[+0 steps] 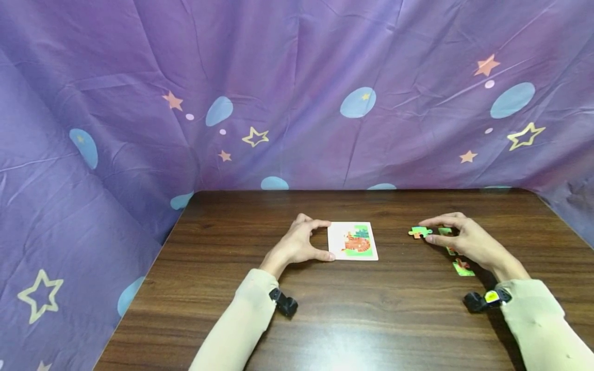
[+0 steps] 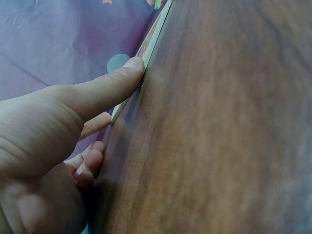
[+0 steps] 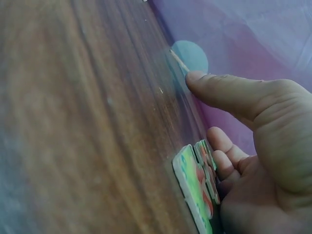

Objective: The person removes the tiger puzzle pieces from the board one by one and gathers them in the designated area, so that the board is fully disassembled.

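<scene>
My left hand (image 1: 299, 242) grips the left side of a square white puzzle board (image 1: 337, 242), thumb at its near edge and index finger at its far corner. Joined pieces on the board form part of an orange, striped animal picture on green. Off to the right, my right hand (image 1: 473, 242) pinches a green and orange puzzle piece (image 1: 419, 232) between thumb and index finger. In the right wrist view only the thin edge of that puzzle piece (image 3: 179, 60) shows past the thumb. The left wrist view has the thumb (image 2: 109, 90) against the board's edge.
Under and beside the right hand lie several loose puzzle pieces, partly hidden by it; the nearest piece (image 1: 463, 268) is green with red. The brown wooden table (image 1: 260, 330) ends at a purple curtain (image 1: 297, 154) behind and to the left.
</scene>
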`<state>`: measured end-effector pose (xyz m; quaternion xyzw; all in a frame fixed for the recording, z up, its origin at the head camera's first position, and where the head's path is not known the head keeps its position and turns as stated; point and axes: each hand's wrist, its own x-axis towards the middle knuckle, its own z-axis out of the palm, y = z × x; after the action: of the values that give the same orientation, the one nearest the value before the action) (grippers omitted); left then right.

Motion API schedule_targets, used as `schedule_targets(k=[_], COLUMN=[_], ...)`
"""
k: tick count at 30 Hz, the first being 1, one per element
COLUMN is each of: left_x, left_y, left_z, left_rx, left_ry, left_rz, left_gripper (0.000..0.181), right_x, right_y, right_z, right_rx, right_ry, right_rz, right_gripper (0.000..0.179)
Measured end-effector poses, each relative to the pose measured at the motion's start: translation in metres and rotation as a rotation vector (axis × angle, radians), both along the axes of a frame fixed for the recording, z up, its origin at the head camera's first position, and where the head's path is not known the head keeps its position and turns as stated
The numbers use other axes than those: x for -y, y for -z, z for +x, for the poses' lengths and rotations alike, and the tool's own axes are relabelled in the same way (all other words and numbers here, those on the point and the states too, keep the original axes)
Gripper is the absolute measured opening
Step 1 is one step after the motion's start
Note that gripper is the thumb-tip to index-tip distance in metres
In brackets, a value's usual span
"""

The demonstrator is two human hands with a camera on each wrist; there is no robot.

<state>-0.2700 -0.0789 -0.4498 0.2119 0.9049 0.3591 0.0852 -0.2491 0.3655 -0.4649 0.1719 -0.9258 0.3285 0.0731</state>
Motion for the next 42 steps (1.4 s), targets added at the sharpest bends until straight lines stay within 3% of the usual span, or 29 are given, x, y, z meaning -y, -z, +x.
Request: schedule_targets(k=[17,42], left_x=[-0.0004,-0.0006], left_y=[0.0018,0.0007], left_z=[0.0003,0.0013], left_rx=[0.005,0.009], left_ry=[-0.007,-0.015], left_rz=[-0.004,0.005], left_gripper=[0.092,0.092], right_x=[0.0031,0.0028], right_y=[-0.0014,-0.002], right_z=[-0.0008,-0.0032], right_rx=[0.11,0.111], right_ry=[0.042,0.032], right_rz=[0.037,0.059], right_gripper=[0.04,0.051])
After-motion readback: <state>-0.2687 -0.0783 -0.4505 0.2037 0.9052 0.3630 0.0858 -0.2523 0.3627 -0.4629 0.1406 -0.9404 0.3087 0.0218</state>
